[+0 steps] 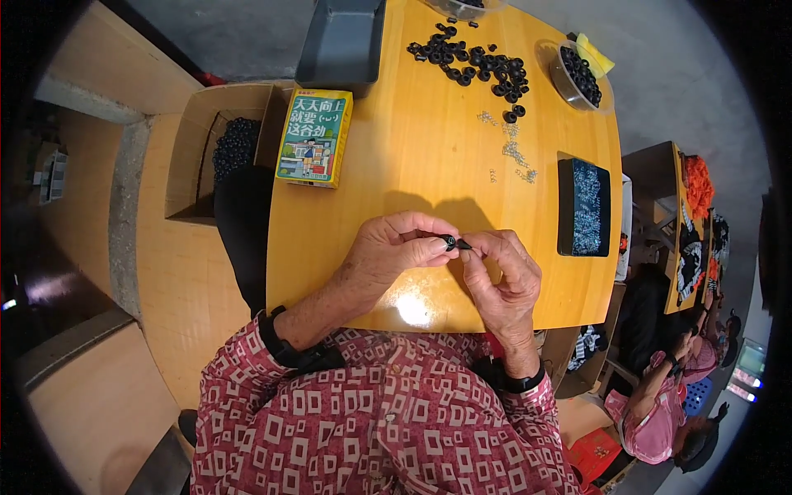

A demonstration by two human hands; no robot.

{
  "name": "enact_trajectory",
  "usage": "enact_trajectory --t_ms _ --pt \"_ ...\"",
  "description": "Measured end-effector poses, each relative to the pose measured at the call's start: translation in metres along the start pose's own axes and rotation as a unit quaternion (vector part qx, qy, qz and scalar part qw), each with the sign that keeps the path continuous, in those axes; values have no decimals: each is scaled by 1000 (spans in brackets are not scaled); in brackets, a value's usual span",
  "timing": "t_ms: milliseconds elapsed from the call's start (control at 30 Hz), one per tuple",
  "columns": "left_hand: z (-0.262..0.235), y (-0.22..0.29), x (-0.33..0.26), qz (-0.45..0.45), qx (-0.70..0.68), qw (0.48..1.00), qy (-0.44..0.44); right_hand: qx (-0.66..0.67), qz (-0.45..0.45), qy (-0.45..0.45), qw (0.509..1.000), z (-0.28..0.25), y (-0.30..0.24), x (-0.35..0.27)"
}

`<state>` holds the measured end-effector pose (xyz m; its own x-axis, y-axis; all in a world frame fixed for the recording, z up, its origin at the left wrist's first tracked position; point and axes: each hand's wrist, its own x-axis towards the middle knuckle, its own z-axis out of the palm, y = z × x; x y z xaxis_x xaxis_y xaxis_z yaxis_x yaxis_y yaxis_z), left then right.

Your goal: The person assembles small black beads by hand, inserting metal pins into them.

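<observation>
My left hand [394, 245] is closed, pinching a small black round plastic part [449, 241] between thumb and fingertips. Right against it, my right hand [505, 272] grips a small black pointed piece [464, 245] with its fingertips. The two pieces meet or nearly meet; whether they are joined I cannot tell. Beyond the hands lies a scatter of black plastic parts [466, 62], round with holes. Nearer than these, several small metal springs [513, 150] are strewn on the wooden table [388, 157]. A black tray [566, 206] of silvery springs stands right of my hands.
A green and yellow printed box [315, 136] stands at the table's left edge, with a grey bin [342, 49] behind it. At the far right is a clear bowl [565, 87] of black parts. A carton [191, 157] stands below left. Another person [648, 412] sits at right.
</observation>
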<state>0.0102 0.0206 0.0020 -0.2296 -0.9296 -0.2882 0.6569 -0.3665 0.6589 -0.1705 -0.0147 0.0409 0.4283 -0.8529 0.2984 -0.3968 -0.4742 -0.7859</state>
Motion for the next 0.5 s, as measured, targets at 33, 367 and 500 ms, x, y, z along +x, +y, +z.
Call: enact_trajectory --t_ms 33,367,500 --pt "0 0 0 -1 6 1000 2 15 7 5 1000 1 1 0" --pt "1 2 -1 -10 28 1000 7 47 46 -11 998 -5 2 2" --pt "2 1 -1 -17 35 999 13 35 31 -22 999 -8 0 5"
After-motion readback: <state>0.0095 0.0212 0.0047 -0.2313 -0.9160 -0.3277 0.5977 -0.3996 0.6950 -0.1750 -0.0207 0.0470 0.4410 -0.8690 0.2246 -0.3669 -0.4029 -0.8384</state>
